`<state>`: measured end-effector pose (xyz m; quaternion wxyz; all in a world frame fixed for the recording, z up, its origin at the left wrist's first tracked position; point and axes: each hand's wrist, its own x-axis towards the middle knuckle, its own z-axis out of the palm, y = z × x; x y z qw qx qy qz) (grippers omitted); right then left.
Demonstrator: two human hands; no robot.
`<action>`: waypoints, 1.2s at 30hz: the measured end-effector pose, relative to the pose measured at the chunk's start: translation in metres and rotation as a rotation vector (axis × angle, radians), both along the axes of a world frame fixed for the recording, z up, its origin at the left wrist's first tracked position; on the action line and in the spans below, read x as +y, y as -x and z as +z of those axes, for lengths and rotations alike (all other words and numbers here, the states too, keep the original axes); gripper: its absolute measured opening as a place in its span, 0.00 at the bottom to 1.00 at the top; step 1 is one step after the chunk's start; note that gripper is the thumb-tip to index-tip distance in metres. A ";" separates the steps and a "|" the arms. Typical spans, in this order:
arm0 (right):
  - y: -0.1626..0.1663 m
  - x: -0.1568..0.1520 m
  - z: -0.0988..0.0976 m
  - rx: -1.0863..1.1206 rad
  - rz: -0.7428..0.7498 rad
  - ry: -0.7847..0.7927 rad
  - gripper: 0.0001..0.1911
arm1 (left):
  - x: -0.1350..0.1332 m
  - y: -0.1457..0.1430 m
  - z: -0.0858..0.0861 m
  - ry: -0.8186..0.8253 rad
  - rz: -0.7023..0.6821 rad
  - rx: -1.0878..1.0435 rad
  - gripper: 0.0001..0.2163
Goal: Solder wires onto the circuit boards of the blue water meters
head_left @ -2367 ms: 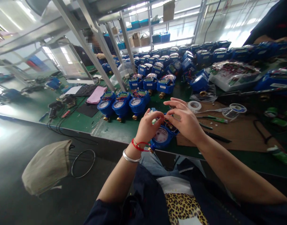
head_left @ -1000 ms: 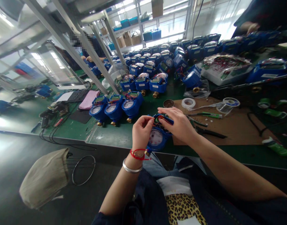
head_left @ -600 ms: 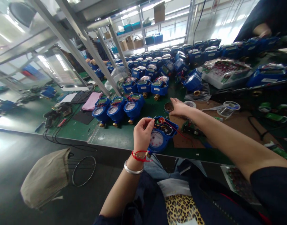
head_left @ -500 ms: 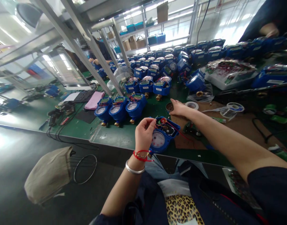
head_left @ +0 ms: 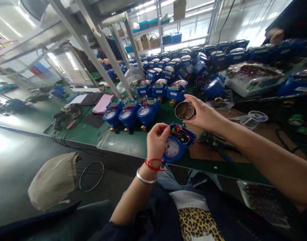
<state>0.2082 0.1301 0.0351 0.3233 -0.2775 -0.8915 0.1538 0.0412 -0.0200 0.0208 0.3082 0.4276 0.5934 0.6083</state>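
In the head view, the blue meter [head_left: 172, 149] is lying at the near edge of the green bench [head_left: 115, 145], directly before the person, with its round dial facing up. Its upper compartment is standing open, and the coloured wires are lying loose inside it, while a red wire [head_left: 202, 147] is running out to the right, over the cardboard [head_left: 197, 154]. The three meters [head_left: 144, 115] to the left are showing green display boards in their upper parts; no such board is showing in this one, so I am judging that its wiring is only partly done and the board is remaining to be fitted. The left hand [head_left: 156, 140] is pressing its thumb and forefinger together at the compartment's left edge; a thin strand is appearing at their tips, but I cannot tell surely if they are pinching it. The right hand [head_left: 206, 115] is opening its thumb and fingers wide around a small round tin [head_left: 179, 104], gripping its side and tilting its mouth toward the person, just beyond the meter. Something brown is lying in the tin, too small to name.
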 end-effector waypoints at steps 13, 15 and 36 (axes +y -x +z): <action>-0.006 -0.050 0.023 -0.102 0.135 -0.227 0.32 | 0.002 -0.001 0.008 0.028 -0.030 0.057 0.07; -0.005 -0.053 0.024 -0.104 0.145 -0.260 0.30 | 0.002 -0.001 0.008 0.040 -0.022 0.075 0.07; -0.001 0.032 -0.047 -0.215 -0.445 0.218 0.34 | -0.001 0.006 -0.002 0.003 -0.028 0.021 0.08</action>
